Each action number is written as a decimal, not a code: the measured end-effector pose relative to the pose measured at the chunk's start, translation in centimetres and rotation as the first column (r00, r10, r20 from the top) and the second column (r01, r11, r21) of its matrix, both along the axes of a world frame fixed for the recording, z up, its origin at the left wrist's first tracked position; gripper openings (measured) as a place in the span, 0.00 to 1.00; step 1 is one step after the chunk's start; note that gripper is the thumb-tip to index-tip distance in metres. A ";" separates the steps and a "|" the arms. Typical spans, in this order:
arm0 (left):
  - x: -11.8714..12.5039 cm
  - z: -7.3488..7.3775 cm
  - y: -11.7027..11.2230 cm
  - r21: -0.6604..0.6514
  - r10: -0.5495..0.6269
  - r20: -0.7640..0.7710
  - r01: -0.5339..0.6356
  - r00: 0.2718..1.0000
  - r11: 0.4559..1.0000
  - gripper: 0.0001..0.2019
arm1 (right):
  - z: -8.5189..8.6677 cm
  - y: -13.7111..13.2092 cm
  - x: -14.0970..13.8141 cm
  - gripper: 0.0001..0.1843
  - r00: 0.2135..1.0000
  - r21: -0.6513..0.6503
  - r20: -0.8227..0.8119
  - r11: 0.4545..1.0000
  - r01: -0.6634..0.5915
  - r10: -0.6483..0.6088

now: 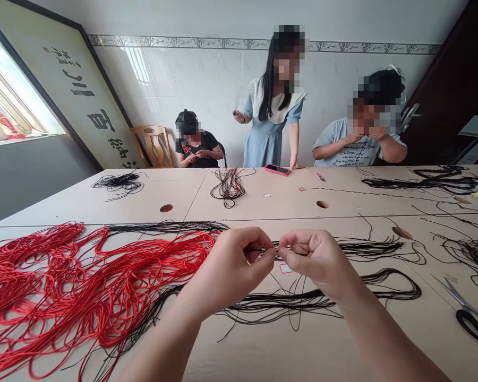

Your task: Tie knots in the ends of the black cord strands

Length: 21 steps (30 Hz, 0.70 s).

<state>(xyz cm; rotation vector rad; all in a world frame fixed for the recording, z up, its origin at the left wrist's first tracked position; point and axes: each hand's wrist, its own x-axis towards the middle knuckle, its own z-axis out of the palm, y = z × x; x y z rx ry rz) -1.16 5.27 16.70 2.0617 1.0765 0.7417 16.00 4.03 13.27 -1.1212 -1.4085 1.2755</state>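
My left hand [239, 262] and my right hand [313, 257] are raised over the table, fingertips almost touching. Both are closed in a pinch on a thin black cord [281, 252] held between them; its strands hang down to a bundle of black cords [287, 302] lying on the table below. A big tangle of red cord [83, 286] spreads over the table to the left of my left hand. More black cords [366, 246] stretch away behind my right hand.
Scissors [468, 313] lie at the right edge. Black cord piles [229, 185] lie farther back, and a pink phone [276, 169]. Three people are at the far side, two seated, one standing. Round holes [166, 208] mark the beige table [263, 201].
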 end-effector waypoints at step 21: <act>0.7 -2.1 1.6 0.693 0.078 -0.180 0.070 0.981 0.718 0.08 | 0.1 0.8 0.0 0.11 0.998 0.096 -0.006 0.993 -0.068 0.069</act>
